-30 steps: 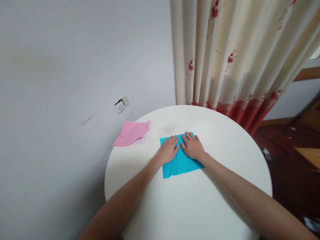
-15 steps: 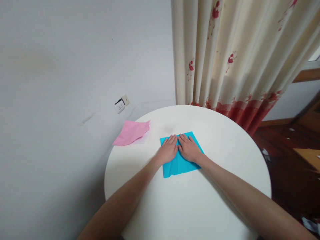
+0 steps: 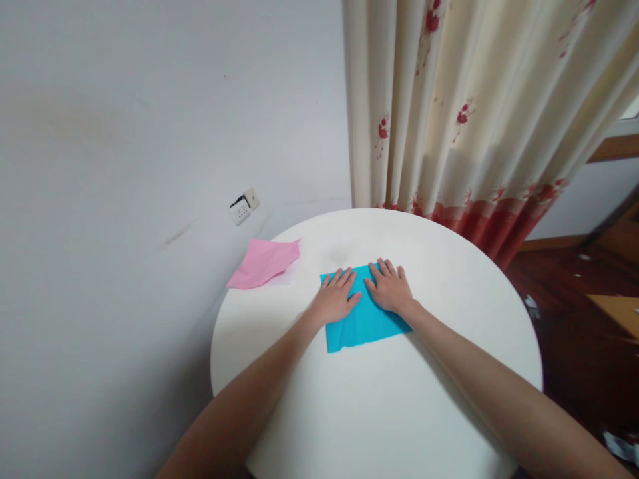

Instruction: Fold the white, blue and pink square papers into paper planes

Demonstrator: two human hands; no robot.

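Observation:
A folded blue paper sheet (image 3: 364,322) lies flat on the round white table (image 3: 389,406). My left hand (image 3: 335,299) rests palm-down on the sheet's left part, fingers spread and pointing away from me. My right hand (image 3: 390,288) presses flat on the sheet's far right corner, fingers spread too. The two hands sit side by side with a narrow gap of blue between them. Neither hand grips anything.
A crumpled pink paper (image 3: 262,263) with a white sheet under it lies at the table's far left edge, against the grey wall. A wall socket (image 3: 243,206) is behind it. A cream curtain with red flowers (image 3: 464,113) hangs behind the table. Dark wooden floor lies to the right.
My right hand has slid right along the blue sheet's far edge, away from my left hand. The left hand has hardly moved.

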